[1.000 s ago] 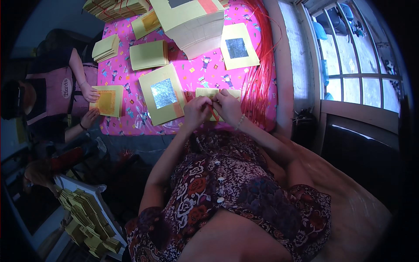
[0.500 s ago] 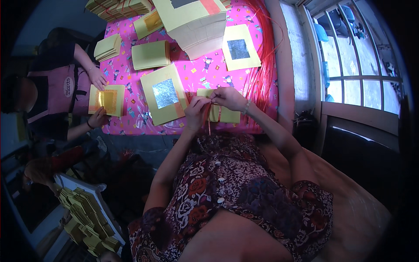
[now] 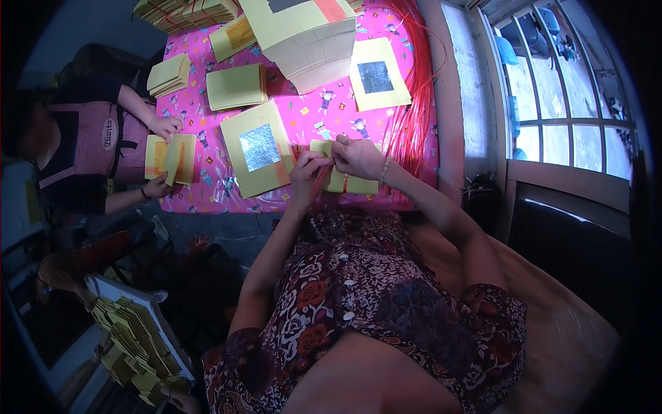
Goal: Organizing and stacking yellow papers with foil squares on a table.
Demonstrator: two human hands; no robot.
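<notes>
Just above the table's front edge, my left hand (image 3: 307, 176) is closed, pinching a red plastic string (image 3: 322, 176). Close beside it on the right, my right hand (image 3: 359, 159) is closed too, its fingertips on the string near the knot. Under both hands lies a small bundle of yellow paper (image 3: 361, 185), with the red string running across it. The fingers hide the knot and part of the bundle. Left of my hands is a yellow sheet (image 3: 248, 179) bearing a silver foil square (image 3: 259, 147) and an orange strip.
A tall stack of yellow paper (image 3: 314, 58) stands at the back. Red strings (image 3: 412, 124) hang along the table's right side. At left a co-worker's hands (image 3: 165, 126) hold a folded gold-foil sheet (image 3: 160, 157). Folded yellow paper (image 3: 236, 87) and a pink patterned tablecloth (image 3: 200, 200) surround these.
My hands stay at the bundle, and the string end below them has been drawn up. The co-worker's gold-foil sheet, flat before, is now folded over.
</notes>
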